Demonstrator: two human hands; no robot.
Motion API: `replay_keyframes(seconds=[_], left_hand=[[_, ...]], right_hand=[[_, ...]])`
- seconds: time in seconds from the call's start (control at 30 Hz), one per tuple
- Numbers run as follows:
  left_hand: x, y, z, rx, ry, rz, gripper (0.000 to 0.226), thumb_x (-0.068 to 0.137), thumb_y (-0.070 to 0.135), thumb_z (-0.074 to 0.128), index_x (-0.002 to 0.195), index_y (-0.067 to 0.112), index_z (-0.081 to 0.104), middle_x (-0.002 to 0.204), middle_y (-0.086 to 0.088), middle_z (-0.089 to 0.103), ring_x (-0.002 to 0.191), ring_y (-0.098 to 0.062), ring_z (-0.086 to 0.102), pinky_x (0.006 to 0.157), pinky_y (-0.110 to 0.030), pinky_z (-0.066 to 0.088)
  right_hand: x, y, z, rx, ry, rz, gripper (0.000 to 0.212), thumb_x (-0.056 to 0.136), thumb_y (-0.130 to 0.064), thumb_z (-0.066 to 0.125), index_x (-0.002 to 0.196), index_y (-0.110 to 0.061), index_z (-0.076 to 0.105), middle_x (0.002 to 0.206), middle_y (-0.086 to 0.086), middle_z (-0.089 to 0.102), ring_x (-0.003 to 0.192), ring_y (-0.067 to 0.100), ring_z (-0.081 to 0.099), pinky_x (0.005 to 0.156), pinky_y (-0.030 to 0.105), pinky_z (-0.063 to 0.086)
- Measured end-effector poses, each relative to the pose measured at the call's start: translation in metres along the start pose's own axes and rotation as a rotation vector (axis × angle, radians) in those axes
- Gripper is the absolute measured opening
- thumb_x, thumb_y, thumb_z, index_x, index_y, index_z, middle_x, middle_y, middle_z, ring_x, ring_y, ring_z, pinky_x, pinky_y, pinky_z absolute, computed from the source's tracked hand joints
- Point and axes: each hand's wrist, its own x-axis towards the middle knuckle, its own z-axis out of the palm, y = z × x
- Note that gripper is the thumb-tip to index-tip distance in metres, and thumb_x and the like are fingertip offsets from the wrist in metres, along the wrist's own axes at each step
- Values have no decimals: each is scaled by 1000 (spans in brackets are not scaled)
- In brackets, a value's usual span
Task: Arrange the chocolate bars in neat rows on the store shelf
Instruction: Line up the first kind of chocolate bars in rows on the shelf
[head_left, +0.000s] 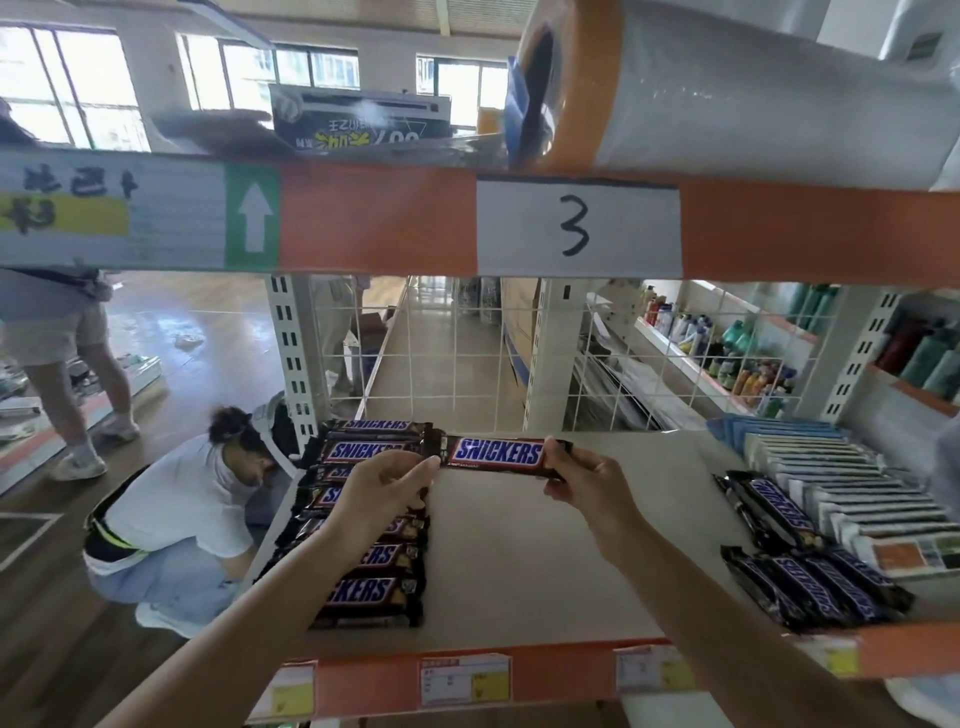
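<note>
Above the pale shelf (519, 561), both hands hold one chocolate bar (500, 453) level, label up, its length running left to right. The left hand (387, 486) pinches the bar's left end between thumb and curled fingers; the right hand (582, 480) pinches its right end the same way. The bar sits toward the back of the shelf, just to the right of a row of bars (366, 525) that lies along the shelf's left side, the bars stacked one behind another from the front edge to the back. The left forearm crosses over the middle of that row.

On the right side of the shelf lie more bars: a loose group (815, 587) near the front edge, turned at an angle, and one single bar (774, 506) behind them. Just beside these stands a row of flat boxes (841, 483) packed edge to edge.

The orange front rail (374, 680) carries price tags. Overhead, another orange rail bears a white card (577, 226) with a handwritten 3. Left of the shelf a person in a white shirt (182, 509) crouches on the floor.
</note>
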Motion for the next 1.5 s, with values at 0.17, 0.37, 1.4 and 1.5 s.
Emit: replay_keyframes(seconds=[0.17, 0.37, 1.4, 1.5], left_hand=[[-5, -3, -2, -68, -23, -11, 25, 88, 26, 60, 69, 11, 67, 64, 3, 68, 57, -5, 60, 55, -10, 48], [-13, -9, -14, -57, 28, -50, 23, 86, 23, 63, 67, 12, 69, 62, 4, 69, 57, -10, 59, 56, -14, 48], [-1, -49, -94, 431, 183, -73, 41, 92, 27, 56, 51, 20, 52, 42, 11, 48, 43, -2, 43, 45, -14, 26], [4, -52, -93, 410, 173, -84, 41, 91, 26, 57, 50, 19, 54, 36, 9, 48, 40, -3, 44, 43, -12, 28]], right_hand=[[-4, 2, 11, -3, -52, 7, 16, 90, -28, 58, 79, -22, 68, 69, -4, 69, 56, 9, 58, 64, 20, 52], [-7, 3, 25, -34, -84, -6, 14, 89, -27, 59, 79, -22, 67, 69, -3, 67, 53, 6, 54, 57, 16, 49], [16, 30, 124, -420, -213, 39, 10, 90, -15, 57, 86, -12, 65, 73, -2, 63, 63, 9, 60, 65, 24, 51], [21, 30, 125, -465, -194, 6, 12, 89, -16, 59, 89, -9, 68, 81, 0, 66, 74, 13, 63, 71, 24, 53]])
